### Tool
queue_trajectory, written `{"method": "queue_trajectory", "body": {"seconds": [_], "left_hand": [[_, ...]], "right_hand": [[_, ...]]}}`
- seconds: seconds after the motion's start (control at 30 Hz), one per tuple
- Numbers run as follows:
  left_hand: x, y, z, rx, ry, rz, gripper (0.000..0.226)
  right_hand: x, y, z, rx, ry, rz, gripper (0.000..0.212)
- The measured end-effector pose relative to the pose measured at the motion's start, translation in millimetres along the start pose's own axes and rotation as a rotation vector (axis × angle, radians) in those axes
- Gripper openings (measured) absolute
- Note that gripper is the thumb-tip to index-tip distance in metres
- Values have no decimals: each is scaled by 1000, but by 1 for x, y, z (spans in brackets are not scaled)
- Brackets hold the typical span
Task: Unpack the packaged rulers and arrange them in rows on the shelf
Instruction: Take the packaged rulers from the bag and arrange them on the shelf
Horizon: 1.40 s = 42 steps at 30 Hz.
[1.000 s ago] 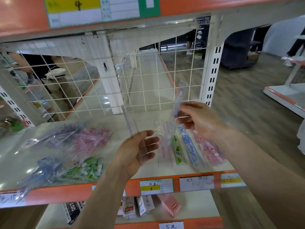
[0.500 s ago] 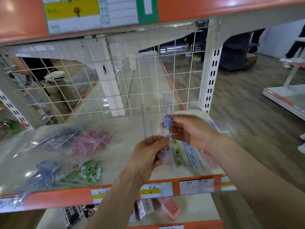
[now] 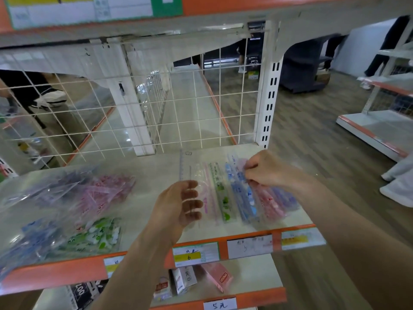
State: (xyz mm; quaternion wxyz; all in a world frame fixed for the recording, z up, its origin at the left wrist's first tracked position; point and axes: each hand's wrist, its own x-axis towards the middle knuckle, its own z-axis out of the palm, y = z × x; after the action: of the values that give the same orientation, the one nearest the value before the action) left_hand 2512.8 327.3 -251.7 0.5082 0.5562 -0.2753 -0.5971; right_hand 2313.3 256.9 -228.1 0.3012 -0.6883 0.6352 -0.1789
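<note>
**Ruler Row: Orientation**

The rulers [image 3: 224, 198] lie side by side on the shelf [image 3: 152, 175], long axes running front to back (slightly fanned). The right hand [image 3: 266, 171] pinches the blue ruler [image 3: 242, 195] near its far end. The left hand [image 3: 176, 206] grips a clear sleeve [image 3: 185, 168], near upright, beside the row.

Glossy clear plastic rulers [image 3: 225, 193], shiny plastic bags [image 3: 67, 198], smooth painted-metal shelf [image 3: 152, 173]

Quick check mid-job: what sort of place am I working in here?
Probably a retail shop, likely a stationery aisle: a metal display shelf with handwritten price labels along its orange front edge, bagged rulers lying on it as stock, and more shelving units across the floor.
</note>
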Motion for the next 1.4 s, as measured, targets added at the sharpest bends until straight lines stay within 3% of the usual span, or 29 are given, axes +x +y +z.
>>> {"method": "queue_trajectory", "body": {"seconds": [0.13, 0.27, 0.33, 0.47, 0.53, 0.73, 0.87, 1.0, 1.13, 1.3, 1.4], "left_hand": [[-2, 0, 4, 9, -30, 45, 21], [-1, 1, 5, 31, -20, 91, 13], [3, 3, 3, 42, 24, 88, 14], [18, 8, -10, 147, 155, 131, 18], [21, 8, -13, 233, 183, 151, 14], [28, 12, 28, 392, 68, 212, 20], [41, 22, 64, 517, 23, 270, 33], [42, 15, 103, 559, -54, 280, 36], [42, -7, 136, 561, -53, 250, 23], [39, -23, 156, 688, 27, 303, 20], [37, -27, 163, 813, 38, 348, 17]], "right_hand": [[-21, -1, 2, -225, 128, -76, 23], [-55, -8, 25, -139, 325, -365, 18], [-66, -6, 53, -47, 308, -500, 18], [-67, 10, 84, 133, 325, -453, 26], [-68, 15, 90, 92, 361, -472, 29], [-74, 12, 99, -188, 470, -592, 17], [-77, 15, 97, 16, 465, -662, 15], [-87, 27, 75, 282, 610, -630, 14], [-77, 66, 34, 363, 724, -407, 15], [-35, 107, 1, 374, 520, -74, 30], [-14, 114, -5, 369, 333, -1, 39]]}}
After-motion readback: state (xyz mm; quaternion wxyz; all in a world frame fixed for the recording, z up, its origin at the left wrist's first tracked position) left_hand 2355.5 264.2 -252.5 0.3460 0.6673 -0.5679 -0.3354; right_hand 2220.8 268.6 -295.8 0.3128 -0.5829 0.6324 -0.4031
